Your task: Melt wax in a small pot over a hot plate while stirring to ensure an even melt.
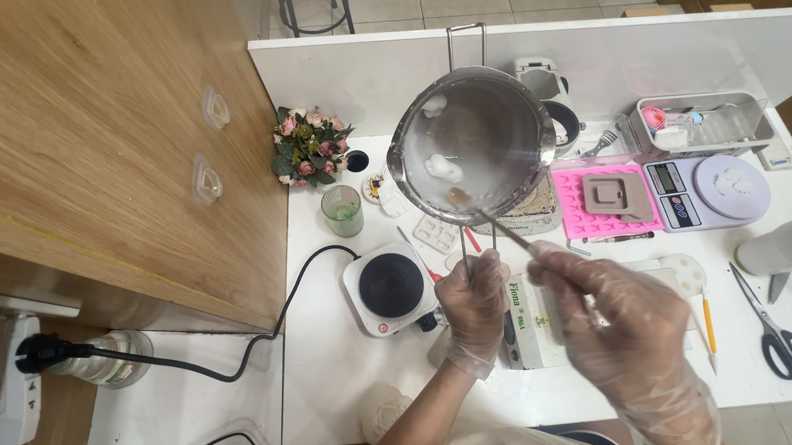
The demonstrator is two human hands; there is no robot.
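Your left hand (472, 301) is clenching the metal pot (471, 141) by its wire handle, raised above the counter (353, 374); your right hand's (612, 322) fingers are pinching a stirring stick (494, 222) (tip inside).

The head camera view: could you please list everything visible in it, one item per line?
metal pot: one, silver, held up above the table, white lumps inside
stirring stick: one, thin, tip in the pot
hot plate: one, white with black top, left of the hands
green glass: one, near the flowers
flowers: one bunch, pink, table's back left
pink mould: one, centre right
scale: one, white, right of the mould
metal tray: one, back right
scissors: one pair, black handles, front right
table: one, white
left hand: gloved, gripping the pot's wire handle
right hand: gloved, holding the stick
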